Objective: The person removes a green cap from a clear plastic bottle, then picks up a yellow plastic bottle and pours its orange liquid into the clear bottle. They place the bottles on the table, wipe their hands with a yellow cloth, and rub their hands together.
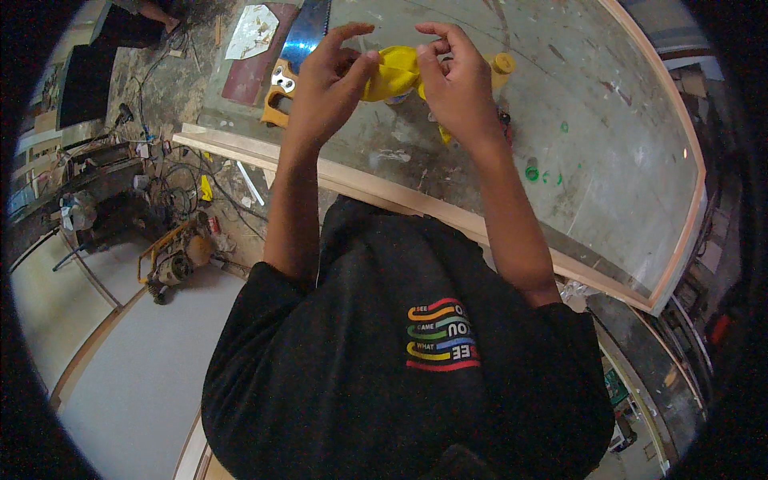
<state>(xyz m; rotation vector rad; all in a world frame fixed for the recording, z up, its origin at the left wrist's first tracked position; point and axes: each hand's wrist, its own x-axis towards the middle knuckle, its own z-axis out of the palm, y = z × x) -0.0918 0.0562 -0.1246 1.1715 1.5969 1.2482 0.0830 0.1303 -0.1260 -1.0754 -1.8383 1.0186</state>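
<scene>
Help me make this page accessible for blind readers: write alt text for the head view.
A left hand and a right hand hold a soft yellow item over a stained, wood-edged table. A handsaw lies to the left.

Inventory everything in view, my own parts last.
Worktable: 1, grey-green, upper centre-right
Crumpled item: 1, yellow, top centre
Handsaw: 1, blue-silver and orange, on worktable
Flat piece: 1, dark red, left of handsaw
Scrap: 1, white, over flat piece
Bottle: 1, yellow, right of crumpled item
Machine: 1, yellowish, left side
Clutter: uncounted, mixed colours, left side
Shirt: 1, black, bottom centre
Left hand: 1, bare, at crumpled item
Right hand: 1, bare, at crumpled item
</scene>
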